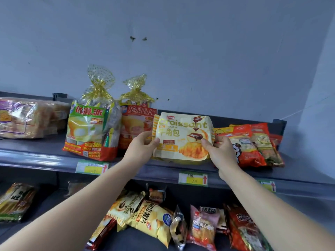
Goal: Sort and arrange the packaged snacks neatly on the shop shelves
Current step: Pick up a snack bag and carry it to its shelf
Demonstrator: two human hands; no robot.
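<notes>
A cream and yellow croissant pack stands upright on the grey upper shelf, between a red pie bag and a row of red and yellow packs. My left hand pinches its lower left edge, thumb on the front. At its lower right edge my right hand grips it the same way. A green and red pie bag tied with gold wrap stands further left.
Sliced bread in clear wrap lies at the shelf's far left. The lower shelf holds a loose heap: another croissant pack, a yellow chip bag, pink and red packs. Price tags line the shelf edge. A wall rises behind.
</notes>
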